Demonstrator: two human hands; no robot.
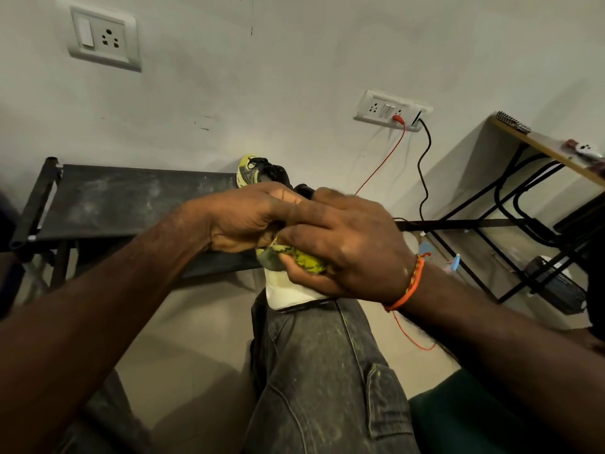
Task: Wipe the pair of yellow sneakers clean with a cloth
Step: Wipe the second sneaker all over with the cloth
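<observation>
- Against the pale wall (294,60), a dusty black metal rack (131,198), with one yellow and black sneaker (258,172) standing at its right end, near the wall.
- On that wall, a white switch-and-socket plate (103,37) high at the left and a longer socket strip (391,110) lower at the right, with a red cable (383,160) and a black cable (425,165) plugged in and hanging down.
- At the right edge, a wooden tabletop on a black tube frame (540,147), a brush (510,122) lying near its far corner; small items further along, too blurred to name.
- Under that table, a dark wire basket (556,283) on the floor; contents unclear.
- Over a knee in dusty grey jeans (314,371), the second sneaker (288,293), white sole showing, resting on the leg.
- Left hand (248,221) curled around this shoe's upper part.
- Right hand (347,247), orange thread at the wrist, clutched a stained yellow-green cloth (304,258) against the shoe.
</observation>
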